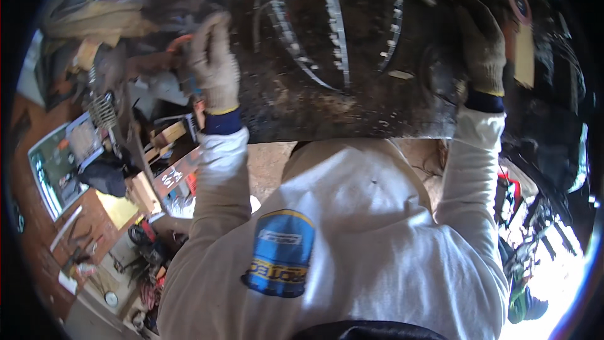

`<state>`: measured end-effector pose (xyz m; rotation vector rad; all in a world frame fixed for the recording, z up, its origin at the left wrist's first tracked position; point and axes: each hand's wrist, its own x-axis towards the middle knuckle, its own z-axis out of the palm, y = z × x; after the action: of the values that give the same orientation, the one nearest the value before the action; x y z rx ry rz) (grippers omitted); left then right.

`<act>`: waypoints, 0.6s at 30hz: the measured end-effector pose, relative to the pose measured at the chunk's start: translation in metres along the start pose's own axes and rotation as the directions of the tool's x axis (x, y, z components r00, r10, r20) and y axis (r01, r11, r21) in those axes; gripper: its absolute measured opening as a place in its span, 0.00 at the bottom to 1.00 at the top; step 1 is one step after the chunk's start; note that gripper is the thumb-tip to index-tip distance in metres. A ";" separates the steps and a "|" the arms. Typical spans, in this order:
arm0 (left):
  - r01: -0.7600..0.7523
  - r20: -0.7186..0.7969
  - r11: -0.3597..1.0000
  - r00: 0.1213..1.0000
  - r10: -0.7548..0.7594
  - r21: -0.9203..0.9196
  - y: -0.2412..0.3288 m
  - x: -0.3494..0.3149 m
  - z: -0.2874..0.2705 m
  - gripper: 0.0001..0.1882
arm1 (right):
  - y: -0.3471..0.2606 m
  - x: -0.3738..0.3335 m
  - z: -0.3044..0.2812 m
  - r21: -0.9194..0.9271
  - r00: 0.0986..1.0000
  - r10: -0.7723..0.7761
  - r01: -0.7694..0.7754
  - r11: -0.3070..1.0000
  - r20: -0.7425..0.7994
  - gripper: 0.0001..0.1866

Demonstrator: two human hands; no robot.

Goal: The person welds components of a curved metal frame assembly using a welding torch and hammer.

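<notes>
Rusty sheet-metal panel (352, 94), dark, dented and crossed by pale curved scratch lines, fills the upper middle of the view and is held up in front of the person's chest, its lower edge level with the wrists. It is the largest thing here, so holding it well looks like a matter of keeping the 2 hands well apart and level so the weight stays balanced and the panel does not twist. Left hand (214, 66), in a pale knit work glove, is closed over the panel's left edge, fingers wrapped round the rim. Right hand (481, 50), gloved the same way, is clamped on the right edge beside a round dark boss (440, 75). Because the edges seem raw and corroded, I would keep the grip on gloved palms rather than fingertips and avoid sliding along the rim. Below left, a cluttered workbench (94, 201) carries wood offcuts (141, 192), a coiled spring (102, 112) and small tools; swinging the panel's lower corner clear of these seems wise.
</notes>
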<state>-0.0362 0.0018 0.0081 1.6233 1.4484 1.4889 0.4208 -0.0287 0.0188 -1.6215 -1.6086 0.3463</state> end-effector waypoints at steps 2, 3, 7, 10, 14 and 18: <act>-0.063 0.021 0.993 0.998 0.062 0.101 0.013 0.002 0.008 0.08 | -0.014 0.003 0.012 0.180 0.985 0.168 -0.172 0.969 0.038 0.17; -0.073 0.059 0.988 0.996 0.066 0.139 0.026 0.001 0.010 0.08 | -0.017 0.004 0.018 0.148 0.990 0.127 -0.133 0.980 0.055 0.18; -0.222 0.119 0.926 0.974 0.194 0.306 0.028 0.000 0.008 0.12 | -0.040 0.015 0.029 -0.187 0.985 0.031 0.001 0.982 0.168 0.18; -0.264 0.157 0.945 0.959 0.236 0.191 0.016 0.003 0.007 0.12 | -0.039 0.015 0.039 -0.140 0.979 -0.055 0.084 0.987 0.199 0.18; -0.261 0.294 0.937 0.937 0.188 0.234 0.013 0.001 0.009 0.14 | -0.036 0.012 0.048 -0.172 0.982 -0.025 0.059 0.983 0.190 0.18; -0.322 0.298 0.854 0.932 0.208 0.410 0.009 -0.003 0.015 0.13 | -0.033 0.011 0.053 -0.116 0.987 0.050 -0.032 0.993 0.151 0.18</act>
<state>-0.0193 0.0006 0.0105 2.2844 1.5521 1.0719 0.3619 -0.0050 0.0114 -1.7523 -1.7392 0.4172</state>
